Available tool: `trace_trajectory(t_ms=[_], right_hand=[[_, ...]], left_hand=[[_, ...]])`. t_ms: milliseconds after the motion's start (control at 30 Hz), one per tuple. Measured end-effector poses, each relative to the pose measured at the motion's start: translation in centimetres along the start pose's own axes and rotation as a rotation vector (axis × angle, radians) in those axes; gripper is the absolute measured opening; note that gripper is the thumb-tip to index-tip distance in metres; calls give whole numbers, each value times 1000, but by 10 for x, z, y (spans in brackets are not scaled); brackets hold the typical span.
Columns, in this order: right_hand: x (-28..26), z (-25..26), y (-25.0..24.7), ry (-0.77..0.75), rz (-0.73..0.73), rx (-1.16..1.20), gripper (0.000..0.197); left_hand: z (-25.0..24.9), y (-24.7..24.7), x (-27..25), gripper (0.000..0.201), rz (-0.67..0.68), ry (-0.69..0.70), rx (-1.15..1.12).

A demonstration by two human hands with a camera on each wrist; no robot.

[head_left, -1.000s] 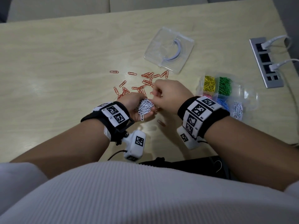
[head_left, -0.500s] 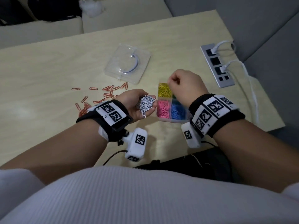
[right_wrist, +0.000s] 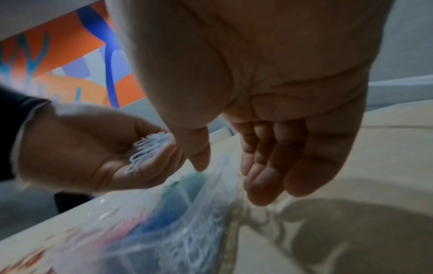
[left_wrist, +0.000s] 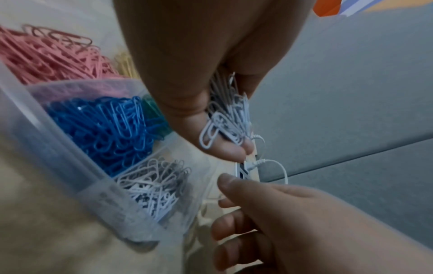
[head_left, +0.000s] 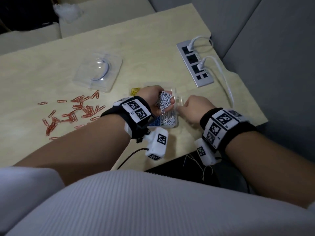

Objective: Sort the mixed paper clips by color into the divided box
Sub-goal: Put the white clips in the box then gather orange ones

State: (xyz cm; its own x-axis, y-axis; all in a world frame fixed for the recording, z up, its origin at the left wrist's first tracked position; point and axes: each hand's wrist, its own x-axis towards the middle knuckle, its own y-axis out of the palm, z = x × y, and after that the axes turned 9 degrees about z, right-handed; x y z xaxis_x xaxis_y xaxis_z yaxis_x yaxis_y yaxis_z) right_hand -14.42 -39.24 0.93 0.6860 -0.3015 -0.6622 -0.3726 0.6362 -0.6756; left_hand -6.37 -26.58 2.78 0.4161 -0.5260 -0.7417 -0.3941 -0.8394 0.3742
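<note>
Step in hand, as I read it: dumping the white batch. Left hand (head_left: pixel 154 101) hangs over the clear plastic divided box (left_wrist: pixel 77 178), fingers curled round a bunch of white wire paper clips (head_left: pixel 165 100); a few clips hang out below the fingers in the left wrist view.

Right hand (head_left: pixel 193 110) sits just beside the box's right wall, fingers loosely bent, nothing in them. Whether the fingertips touch the wall, cannot tell.

The box stands near the front edge of the pale wooden table (head_left: pixel 153 40), right of middle. Near-right compartment already has a pile of loose white clips (left_wrist: pixel 154 185); blue clips (left_wrist: pixel 105 126) next to it, pink clips (left_wrist: pixel 46 57) beyond that, yellow and green partly hidden behind the hand.

Scattered orange paper clips (head_left: pixel 73 113) lie unsorted on the table toward its left side. Clear plastic lid (head_left: pixel 98 72) lies behind them; grey power strip (head_left: pixel 195 63) near the right edge.

Next move likely needs: line the bunch up over the white compartment, then let go low so tangled clips don't spill into blue. Then orange, presumably into a free cell.
</note>
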Motion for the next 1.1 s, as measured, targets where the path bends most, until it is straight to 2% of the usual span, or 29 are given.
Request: trace_trajectory(t_ms=[200, 367, 467, 600, 733, 867, 1100], right_hand=[[1, -3, 4, -66, 9, -59, 33], [6, -16, -5, -170, -19, -88, 38], [15, -36, -13, -185, -139, -97, 39], [27, -43, -10, -180, -201, -175, 34], [35, -22, -6, -209, -133, -107, 35], [32, -15, -4, -192, -113, -83, 32], [24, -14, 1, -224, -131, -27, 25]], left_hand=[[9, 13, 7, 30, -125, 140, 24], [14, 15, 8, 32, -215, 197, 106], [15, 17, 7, 37, -202, 204, 103], [22, 18, 8, 37, -191, 238, 111], [26, 17, 9, 23, -191, 313, 177], [21, 7, 5, 17, -210, 369, 266], [30, 9, 4, 23, -221, 397, 270]])
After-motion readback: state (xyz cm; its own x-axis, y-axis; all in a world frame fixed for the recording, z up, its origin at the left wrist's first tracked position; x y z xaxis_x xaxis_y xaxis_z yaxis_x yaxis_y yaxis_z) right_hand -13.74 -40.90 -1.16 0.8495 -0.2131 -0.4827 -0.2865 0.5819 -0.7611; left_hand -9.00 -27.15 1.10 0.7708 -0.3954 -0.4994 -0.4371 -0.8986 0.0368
